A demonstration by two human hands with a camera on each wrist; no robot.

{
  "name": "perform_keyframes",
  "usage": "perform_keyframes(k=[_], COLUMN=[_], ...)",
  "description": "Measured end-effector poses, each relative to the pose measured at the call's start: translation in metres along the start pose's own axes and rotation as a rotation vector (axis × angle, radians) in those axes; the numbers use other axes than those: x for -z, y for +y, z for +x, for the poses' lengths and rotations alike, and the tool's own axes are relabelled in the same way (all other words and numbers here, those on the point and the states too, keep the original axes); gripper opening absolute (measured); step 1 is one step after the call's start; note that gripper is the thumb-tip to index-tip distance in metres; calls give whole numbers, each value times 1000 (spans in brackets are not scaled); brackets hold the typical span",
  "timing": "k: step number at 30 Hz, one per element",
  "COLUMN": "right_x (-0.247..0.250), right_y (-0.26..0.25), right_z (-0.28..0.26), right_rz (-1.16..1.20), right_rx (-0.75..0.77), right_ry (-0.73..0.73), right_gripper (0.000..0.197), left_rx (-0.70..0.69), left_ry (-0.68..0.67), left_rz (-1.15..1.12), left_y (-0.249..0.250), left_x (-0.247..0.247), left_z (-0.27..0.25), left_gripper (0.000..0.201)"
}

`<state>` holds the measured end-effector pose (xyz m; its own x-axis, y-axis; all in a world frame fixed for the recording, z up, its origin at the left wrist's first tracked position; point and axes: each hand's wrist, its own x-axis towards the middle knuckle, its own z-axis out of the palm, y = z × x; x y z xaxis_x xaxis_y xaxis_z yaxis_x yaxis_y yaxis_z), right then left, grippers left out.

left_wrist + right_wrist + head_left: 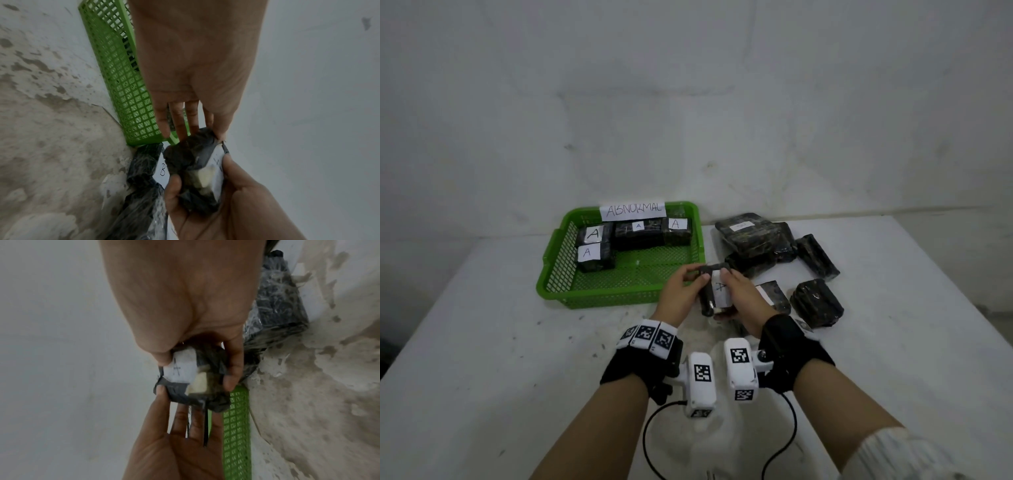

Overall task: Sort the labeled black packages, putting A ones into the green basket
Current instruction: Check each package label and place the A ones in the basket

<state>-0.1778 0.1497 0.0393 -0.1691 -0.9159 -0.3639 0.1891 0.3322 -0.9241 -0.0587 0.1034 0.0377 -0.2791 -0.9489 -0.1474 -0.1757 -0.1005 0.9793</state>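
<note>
Head view shows a black package [714,291] with a white label marked A, held by both hands just off the near right corner of the green basket [558,270]. Fingers of the left hand [679,293] pinch its far end; the right hand [741,294] curls round its near end (torn wrap there bares something pale). Four packages marked A [594,253] lie in the basket behind an ABNORMAL sign [633,209]. More black packages [784,253] lie on the white table [482,342] to the right, one marked B [144,164].
</note>
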Motion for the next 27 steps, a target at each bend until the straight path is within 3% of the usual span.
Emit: perform_keyframes(k=[3, 8, 18, 27], right_x=[-3, -9, -11, -10], right_y=[0, 1, 6, 10], right_z=[-1, -4, -2, 0], right_rz=[15, 39, 82, 70], right_rx=[20, 35, 90, 99], right_ry=[18, -62, -100, -118], right_gripper=[26, 22, 33, 43], left_rx=[24, 22, 88, 49], left_ry=[-40, 41, 50, 8], left_rz=[22, -16, -78, -35], left_y=[-2, -2, -3, -5], left_x=[2, 7, 12, 13], left_z=[-7, -8, -9, -9], left_gripper=[39, 41, 48, 52])
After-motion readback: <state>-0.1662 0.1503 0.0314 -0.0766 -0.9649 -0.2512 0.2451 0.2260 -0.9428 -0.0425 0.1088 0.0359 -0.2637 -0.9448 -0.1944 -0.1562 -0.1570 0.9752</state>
